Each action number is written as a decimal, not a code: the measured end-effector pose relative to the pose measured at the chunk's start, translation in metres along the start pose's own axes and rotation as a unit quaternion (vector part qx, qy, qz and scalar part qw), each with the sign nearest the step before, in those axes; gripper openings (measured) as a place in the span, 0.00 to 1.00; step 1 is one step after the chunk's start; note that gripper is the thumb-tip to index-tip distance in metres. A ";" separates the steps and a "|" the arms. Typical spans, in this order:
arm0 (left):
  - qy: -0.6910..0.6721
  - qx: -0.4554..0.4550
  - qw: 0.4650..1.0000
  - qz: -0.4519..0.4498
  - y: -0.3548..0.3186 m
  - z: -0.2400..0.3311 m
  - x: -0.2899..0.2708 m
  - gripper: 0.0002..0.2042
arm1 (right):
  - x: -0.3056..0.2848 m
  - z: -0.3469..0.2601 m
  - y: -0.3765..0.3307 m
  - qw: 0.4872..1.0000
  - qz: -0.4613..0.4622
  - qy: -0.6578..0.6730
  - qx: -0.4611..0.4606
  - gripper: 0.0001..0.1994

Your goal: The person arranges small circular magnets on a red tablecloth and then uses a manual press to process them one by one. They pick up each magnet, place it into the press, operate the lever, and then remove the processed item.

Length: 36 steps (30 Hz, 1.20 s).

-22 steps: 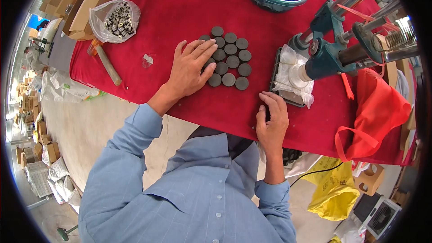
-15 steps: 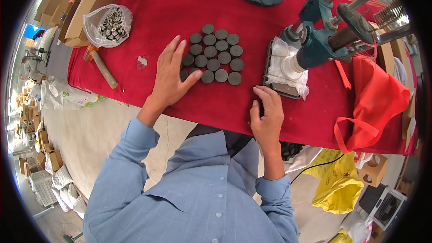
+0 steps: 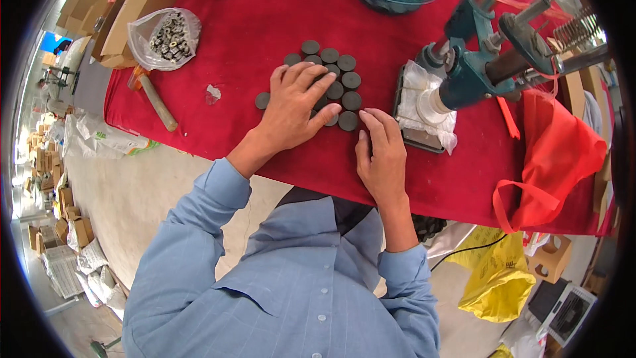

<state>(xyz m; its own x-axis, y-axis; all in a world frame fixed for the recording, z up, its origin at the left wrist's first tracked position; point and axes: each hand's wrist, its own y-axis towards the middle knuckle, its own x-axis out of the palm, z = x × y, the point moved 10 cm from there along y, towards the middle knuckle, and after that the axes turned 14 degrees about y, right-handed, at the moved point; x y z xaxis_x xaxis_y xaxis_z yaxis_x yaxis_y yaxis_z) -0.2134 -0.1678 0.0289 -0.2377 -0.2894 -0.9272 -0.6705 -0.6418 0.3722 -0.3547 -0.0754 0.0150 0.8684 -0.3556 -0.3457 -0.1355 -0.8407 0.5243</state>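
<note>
My left hand point(image 3: 290, 109) is over the group of round black discs point(image 3: 352, 80) on the red cloth, its fingers stretched out and apart. It covers the middle and left part of the group, and whether it touches the discs I cannot tell. At the group's left edge one disc point(image 3: 262, 100) shows beside the hand. My right hand point(image 3: 384, 159) is just right of the nearest disc point(image 3: 348, 120), fingers slightly bent and thumb apart, nothing seen in it. Right of that hand stands a teal hand press point(image 3: 472, 79), with white plastic wrapped over its base.
A clear bowl of black discs point(image 3: 389, 1) stands at the back. On the left lie a plastic bag of small metal parts point(image 3: 147, 33) and a wooden-handled hammer point(image 3: 158, 102). A red fabric bag point(image 3: 553, 152) lies at right; a yellow bag point(image 3: 498, 288) is below the table edge.
My left hand has moved right, from the group's left side to over the discs. My right hand has shifted slightly left, closer to them. The whole view has shifted a little.
</note>
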 end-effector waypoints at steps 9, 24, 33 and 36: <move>0.049 0.028 0.998 0.008 0.004 0.009 0.001 0.24 | 0.000 0.003 -0.001 1.000 0.006 -0.006 0.009 0.18; 0.004 -0.115 0.989 -0.091 -0.074 -0.042 -0.005 0.55 | 0.008 -0.002 0.003 0.999 -0.020 -0.034 0.010 0.32; -0.050 -0.037 0.996 -0.064 -0.026 -0.061 0.029 0.57 | 0.067 0.030 0.052 0.977 -0.128 -0.173 -0.007 0.53; -0.078 -0.027 0.994 -0.071 -0.010 -0.063 0.031 0.57 | 0.064 0.032 0.062 0.984 -0.115 -0.138 -0.013 0.51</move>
<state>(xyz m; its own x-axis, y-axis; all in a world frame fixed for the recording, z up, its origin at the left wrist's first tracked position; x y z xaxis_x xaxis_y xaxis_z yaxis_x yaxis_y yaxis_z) -0.1699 -0.2147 -0.0010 -0.2522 -0.0824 -0.9642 -0.6679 -0.7062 0.2350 -0.3226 -0.1635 0.0002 0.7113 -0.2571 -0.6542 0.0646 -0.9028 0.4251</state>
